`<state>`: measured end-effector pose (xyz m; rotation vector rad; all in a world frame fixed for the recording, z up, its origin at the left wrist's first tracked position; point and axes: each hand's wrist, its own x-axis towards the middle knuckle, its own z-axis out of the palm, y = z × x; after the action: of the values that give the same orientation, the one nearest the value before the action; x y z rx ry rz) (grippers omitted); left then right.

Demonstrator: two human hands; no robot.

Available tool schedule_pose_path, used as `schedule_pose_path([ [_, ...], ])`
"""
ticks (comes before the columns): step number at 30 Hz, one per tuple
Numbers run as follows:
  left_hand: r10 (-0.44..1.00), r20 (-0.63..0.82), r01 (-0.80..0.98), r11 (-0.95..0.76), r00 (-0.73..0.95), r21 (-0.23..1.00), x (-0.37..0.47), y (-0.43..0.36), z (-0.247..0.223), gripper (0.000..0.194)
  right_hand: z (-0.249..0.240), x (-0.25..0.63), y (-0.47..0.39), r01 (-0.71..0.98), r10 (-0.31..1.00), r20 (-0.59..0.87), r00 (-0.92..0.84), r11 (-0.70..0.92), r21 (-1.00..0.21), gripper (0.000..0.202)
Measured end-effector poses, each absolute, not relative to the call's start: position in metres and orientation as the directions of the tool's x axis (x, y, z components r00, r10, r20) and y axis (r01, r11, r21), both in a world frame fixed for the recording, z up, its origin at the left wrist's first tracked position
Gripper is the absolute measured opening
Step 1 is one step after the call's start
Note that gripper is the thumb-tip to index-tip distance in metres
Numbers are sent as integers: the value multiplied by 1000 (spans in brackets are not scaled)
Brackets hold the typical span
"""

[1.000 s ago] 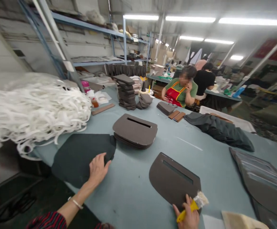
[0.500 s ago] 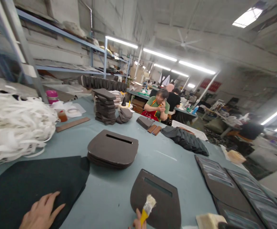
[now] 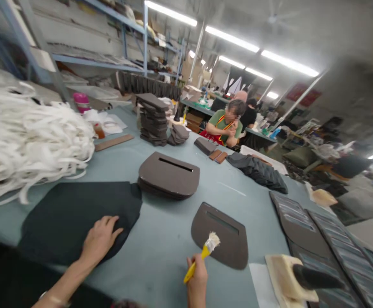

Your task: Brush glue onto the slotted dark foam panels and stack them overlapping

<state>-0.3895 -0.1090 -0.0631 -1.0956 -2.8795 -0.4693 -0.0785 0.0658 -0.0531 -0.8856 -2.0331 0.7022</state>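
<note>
My left hand (image 3: 100,237) lies flat, fingers spread, on a dark, cloth-like piece (image 3: 64,214) at the left of the table. In my right hand (image 3: 197,273) is a paintbrush (image 3: 206,250) with a yellow handle, gripped with the fingers closed round it. Its pale, whitish bristles point away from me over a dark brown panel (image 3: 229,244) with a long slot. Whether the bristles touch the panel I cannot tell. Behind it sits a stack of similar slotted panels (image 3: 169,175).
A heap of white strips (image 3: 29,141) fills the left side. Small stacked brown pieces (image 3: 153,119) stand at the back. On the right are striped panels (image 3: 295,214) and a cream block with a black handle (image 3: 282,273). A co-worker (image 3: 226,124) sits beyond the table.
My view has tipped downward, so more of both arms shows. My left hand is nearer the dark piece's right corner. The brush remains over the slotted panel in my right hand.
</note>
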Motion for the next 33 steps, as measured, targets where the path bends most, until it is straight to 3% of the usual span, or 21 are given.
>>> schedule_pose_path([
  [3, 678, 45, 655, 689, -734, 310, -392, -106, -55, 28, -62, -81, 49, 399, 772, 496, -397, 632, -665, 22],
  [12, 685, -90, 543, 644, -723, 538, -415, -111, -55, 22, -50, -83, 22, 479, 799, 397, -451, 592, -648, 20],
  [17, 812, -253, 407, 501, -526, 764, -401, -100, -52, 28, -54, -110, 21, 423, 752, 339, -566, 617, -663, 23],
  [21, 893, -250, 303, 373, -373, 877, -333, -83, -48, 33, -38, -136, 22, 417, 748, 185, -637, 536, -734, 25],
  [24, 944, -221, 269, 284, -244, 920, -297, -78, -43, 36, -32, -142, 23, 448, 772, 162, -615, 511, -733, 23],
  [25, 942, -204, 303, 282, -266, 910, -294, -79, -42, 35, -33, -140, 24, 465, 786, 166, -596, 506, -726, 17],
  [27, 875, -145, 458, 375, -463, 806, -302, -84, -43, 33, -40, -134, 24, 489, 812, 185, -554, 497, -717, 12],
  [29, 726, -12, 593, 570, -687, 569, -318, -88, -46, 38, -49, -126, 25, 506, 827, 207, -523, 497, -704, 17],
  [31, 664, 76, 644, 681, -744, 349, -332, -91, -50, 50, -57, -119, 25, 540, 828, 216, -518, 512, -668, 22],
  [33, 671, 55, 663, 710, -739, 239, -340, -90, -54, 59, -64, -116, 27, 603, 824, 194, -532, 530, -596, 25],
])
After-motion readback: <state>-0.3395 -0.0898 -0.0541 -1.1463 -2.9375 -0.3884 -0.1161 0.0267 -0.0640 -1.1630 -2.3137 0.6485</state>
